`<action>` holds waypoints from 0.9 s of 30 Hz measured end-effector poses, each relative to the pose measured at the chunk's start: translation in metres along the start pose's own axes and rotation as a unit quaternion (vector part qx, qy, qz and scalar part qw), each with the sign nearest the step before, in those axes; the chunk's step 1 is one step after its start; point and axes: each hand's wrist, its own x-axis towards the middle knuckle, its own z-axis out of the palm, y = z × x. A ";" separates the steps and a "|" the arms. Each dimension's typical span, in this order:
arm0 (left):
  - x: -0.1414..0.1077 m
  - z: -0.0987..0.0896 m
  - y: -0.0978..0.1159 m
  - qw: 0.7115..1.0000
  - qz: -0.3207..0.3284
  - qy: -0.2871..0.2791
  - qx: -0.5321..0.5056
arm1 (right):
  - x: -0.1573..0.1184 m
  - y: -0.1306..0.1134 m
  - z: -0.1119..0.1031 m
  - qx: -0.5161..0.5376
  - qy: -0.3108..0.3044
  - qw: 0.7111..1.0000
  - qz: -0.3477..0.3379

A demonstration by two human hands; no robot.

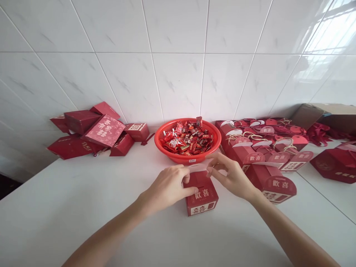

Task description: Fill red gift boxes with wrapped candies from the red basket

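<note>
A small red box (202, 198) with white lettering stands on the white table in front of me, its pale-backed flap raised at the rear. My left hand (174, 185) holds the box from the left, thumb on its top and curled fingers at the flap's left side. At the flap's right end is my right hand (226, 174), its thumb and forefinger apart and no object visible between them. Just behind the box sits a red plastic basket (191, 161) of wrapped candies (191, 139).
Red boxes (104, 129) lie piled at the left by the tiled wall. Rows of red boxes with round flaps and twine (267, 148) fill the right side. Farther right are a hexagonal red box (335, 165) and a cardboard box (339, 108).
</note>
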 end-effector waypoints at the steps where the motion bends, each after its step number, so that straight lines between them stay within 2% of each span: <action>1: 0.000 0.001 0.000 1.000 -0.012 0.011 0.024 | 0.000 0.002 0.000 -0.003 0.030 1.000 -0.010; 3: 0.000 0.003 -0.001 0.997 -0.028 0.041 0.054 | -0.001 0.005 0.000 -0.031 0.057 0.997 -0.031; 6: -0.001 0.005 -0.001 0.995 -0.004 0.084 0.060 | -0.004 0.009 0.004 -0.065 0.020 0.995 -0.072; 8: -0.001 0.005 -0.001 0.997 0.007 0.067 0.046 | -0.008 0.012 0.007 -0.073 -0.018 0.993 -0.093; 10: -0.002 0.004 -0.003 1.000 0.007 0.018 0.023 | -0.010 0.014 0.008 -0.070 -0.043 0.992 -0.093; 12: -0.002 0.003 -0.006 1.000 0.002 -0.029 0.001 | -0.013 0.016 0.007 -0.051 -0.048 0.995 -0.074; 15: 0.000 0.004 -0.013 0.997 0.000 -0.068 -0.025 | -0.015 0.018 0.005 -0.037 -0.045 0.997 -0.056; 17: 0.003 0.007 -0.018 0.996 0.011 -0.072 -0.043 | -0.016 0.021 0.007 -0.066 -0.058 0.994 -0.070; 21: 0.013 0.012 -0.022 0.997 0.023 -0.034 -0.069 | -0.017 0.027 0.017 -0.143 -0.096 0.980 -0.102; 24: 0.018 0.010 -0.021 0.995 0.033 -0.026 -0.088 | -0.018 0.027 0.021 -0.193 -0.088 0.970 -0.116; 27: 0.016 0.003 -0.020 0.990 0.057 -0.044 -0.118 | -0.020 0.019 0.021 -0.233 -0.080 0.961 -0.127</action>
